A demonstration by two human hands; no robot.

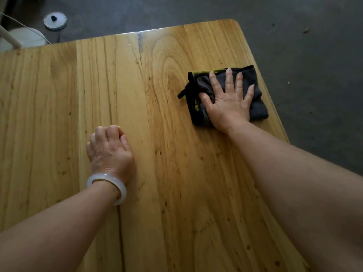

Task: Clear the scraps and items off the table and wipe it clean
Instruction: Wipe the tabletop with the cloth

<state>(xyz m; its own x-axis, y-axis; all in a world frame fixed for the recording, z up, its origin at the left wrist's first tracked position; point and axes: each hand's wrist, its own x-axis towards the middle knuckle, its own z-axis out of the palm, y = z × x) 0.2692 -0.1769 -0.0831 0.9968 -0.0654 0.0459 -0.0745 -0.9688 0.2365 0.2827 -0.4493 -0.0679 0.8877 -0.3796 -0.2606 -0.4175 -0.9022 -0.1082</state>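
A folded dark grey cloth (257, 103) with black trim and a green edge lies on the wooden table (121, 91) near its right edge. My right hand (227, 99) presses flat on the cloth, fingers straight and spread. My left hand (110, 148) rests on the table left of centre with its fingers curled into a fist and nothing visible in it. A pale bangle sits on the left wrist. No scraps or other items show on the tabletop.
The table's far right corner is rounded, with dark grey floor (314, 55) beyond it. On the floor at the far left stand a round white base with a black knob (55, 20) and a white object with a pale bar (23, 39).
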